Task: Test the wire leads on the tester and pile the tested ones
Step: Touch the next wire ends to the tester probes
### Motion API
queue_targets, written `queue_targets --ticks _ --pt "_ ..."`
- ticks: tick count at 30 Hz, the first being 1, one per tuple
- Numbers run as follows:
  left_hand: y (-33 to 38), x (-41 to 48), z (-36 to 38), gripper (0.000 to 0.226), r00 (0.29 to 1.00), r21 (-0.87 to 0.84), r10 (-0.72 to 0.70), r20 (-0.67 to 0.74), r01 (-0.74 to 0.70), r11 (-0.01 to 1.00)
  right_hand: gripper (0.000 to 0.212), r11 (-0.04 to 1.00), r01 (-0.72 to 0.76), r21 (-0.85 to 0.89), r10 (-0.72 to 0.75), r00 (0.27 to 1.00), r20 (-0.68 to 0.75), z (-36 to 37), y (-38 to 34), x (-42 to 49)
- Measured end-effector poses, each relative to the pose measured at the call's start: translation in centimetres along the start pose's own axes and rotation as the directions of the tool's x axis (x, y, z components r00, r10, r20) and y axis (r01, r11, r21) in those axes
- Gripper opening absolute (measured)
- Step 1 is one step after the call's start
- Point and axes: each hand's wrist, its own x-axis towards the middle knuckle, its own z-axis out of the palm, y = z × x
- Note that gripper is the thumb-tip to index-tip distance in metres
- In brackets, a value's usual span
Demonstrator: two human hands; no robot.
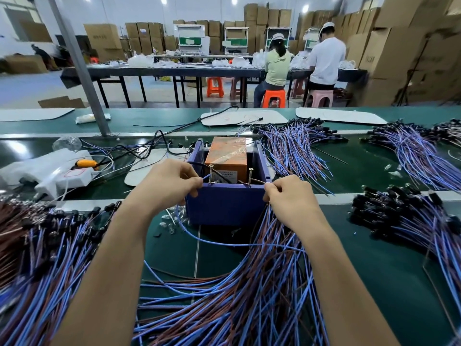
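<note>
- Found the tester (pixel 224 208), a purple open-topped box, standing mid-way along the green belt (pixel 374 270) between the two hands, with an orange block (pixel 228 156) inside it toward the far wall.
- Noted two screws upright on its near rim: the left screw (pixel 211 174) and the right screw (pixel 250 176).
- Pinched the blue wire (pixel 192 236) between thumb and curled fingers of the left hand (pixel 172 182), at the tester's near left corner, with the tip held at the left screw. Could not tell whether it touched.
- Pinched the brown wire (pixel 258 181) the same way in the right hand (pixel 289 196), fingers curled, at the near right corner, with the tip reaching to the right screw.
- Traced the blue wire down from the left hand, curving along the belt just near of the tester and off to the right.
- Saw the near pile (pixel 237 295) of blue and brown leads fanned across the belt between and under the forearms, narrowing up to just beneath the right hand. Could not tell whether that hand gripped any of it.
- Saw the left pile (pixel 37 258) at the near left, its black connectors at the far end.
- Counted more leads on the right: the far pile (pixel 294 146) just right of the tester and the right pile (pixel 411 216) nearer.
- Spotted a white power strip (pixel 62 174) with an orange plug on the left.
- Made out two people (pixel 277 63) seated at a long table well beyond the belt, backs turned, beside stacked cardboard boxes (pixel 399 46).
</note>
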Motion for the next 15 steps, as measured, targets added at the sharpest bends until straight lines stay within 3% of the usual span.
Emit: queue_targets --ticks 15 --pt "0.12 -0.08 0.06 0.019 1.0 -0.022 0.001 -0.009 -0.001 1.0 0.035 0.999 0.048 0.023 -0.048 0.999 -0.015 -0.24 -0.21 -0.2"
